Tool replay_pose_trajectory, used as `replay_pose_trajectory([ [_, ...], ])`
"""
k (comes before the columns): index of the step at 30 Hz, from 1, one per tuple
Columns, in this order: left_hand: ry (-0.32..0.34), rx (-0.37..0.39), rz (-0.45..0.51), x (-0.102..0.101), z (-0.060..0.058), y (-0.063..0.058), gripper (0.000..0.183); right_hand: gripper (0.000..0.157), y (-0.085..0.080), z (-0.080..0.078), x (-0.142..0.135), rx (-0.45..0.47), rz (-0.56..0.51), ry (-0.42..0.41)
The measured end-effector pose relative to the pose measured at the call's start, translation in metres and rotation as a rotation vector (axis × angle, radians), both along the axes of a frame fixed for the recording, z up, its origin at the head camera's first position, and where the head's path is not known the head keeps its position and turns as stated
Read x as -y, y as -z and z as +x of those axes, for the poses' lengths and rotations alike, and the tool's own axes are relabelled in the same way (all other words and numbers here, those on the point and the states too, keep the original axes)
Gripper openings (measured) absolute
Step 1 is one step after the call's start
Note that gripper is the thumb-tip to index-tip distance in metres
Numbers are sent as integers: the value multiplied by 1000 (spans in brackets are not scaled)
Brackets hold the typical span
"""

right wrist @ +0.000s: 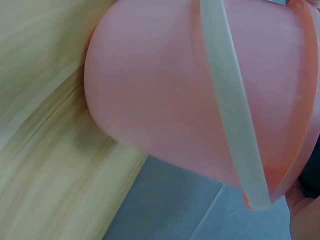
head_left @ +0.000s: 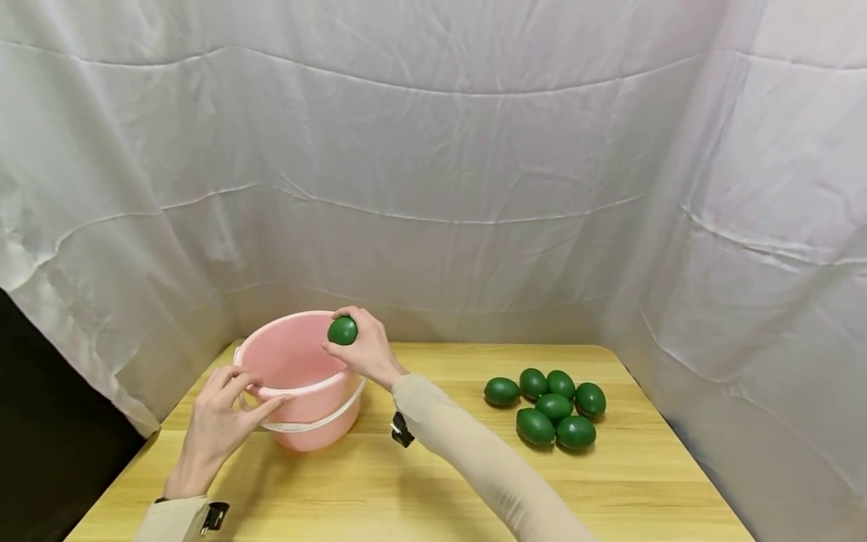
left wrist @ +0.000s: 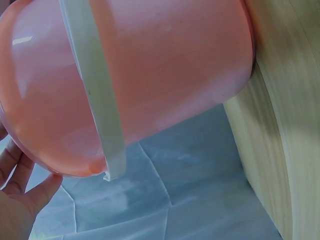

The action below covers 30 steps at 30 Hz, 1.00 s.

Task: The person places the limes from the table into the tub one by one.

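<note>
A pink bucket with a white handle stands at the left of the wooden table. My left hand grips its near-left rim, fingertips over the edge and thumb on the outer side. In the left wrist view, the fingers meet the rim beside the bucket wall. At the bucket's right rim, my right hand holds a dark green lime over the opening. Only a dark sliver of the lime shows in the right wrist view. The bucket's bottom inside is hidden.
Several more green limes lie grouped on the right side of the wooden table. Pale cloth curtains hang behind and at both sides. Something black shows past the table's left edge.
</note>
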<state>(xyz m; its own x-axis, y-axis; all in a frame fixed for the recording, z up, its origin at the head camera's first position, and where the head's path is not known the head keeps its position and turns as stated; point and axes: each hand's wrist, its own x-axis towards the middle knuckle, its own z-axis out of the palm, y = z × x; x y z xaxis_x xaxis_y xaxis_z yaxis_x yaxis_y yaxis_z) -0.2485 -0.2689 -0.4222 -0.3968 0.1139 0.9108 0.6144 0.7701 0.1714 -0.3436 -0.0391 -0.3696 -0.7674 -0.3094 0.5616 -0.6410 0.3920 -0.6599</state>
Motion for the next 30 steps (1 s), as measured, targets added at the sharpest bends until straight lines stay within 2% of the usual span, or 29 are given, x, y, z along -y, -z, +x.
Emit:
replay_pose_trajectory([
  [6,14,-14,7,0,0,0,63,43,-6,-2,3,32,80,-23],
  [11,6,34,-5,1,1,0,58,45,-13,-6,6,47,196,-82],
  [16,10,31,-2,1,1,0,57,50,-19,-7,12,3,348,-134],
  [22,20,-2,-1,0,-1,1,60,48,-20,-10,18,-92,503,-124],
  [26,18,3,-4,0,-1,2,60,45,-17,-12,19,-114,541,-107],
  [30,11,9,-13,0,-2,2,61,42,-15,-13,17,-110,534,-106],
])
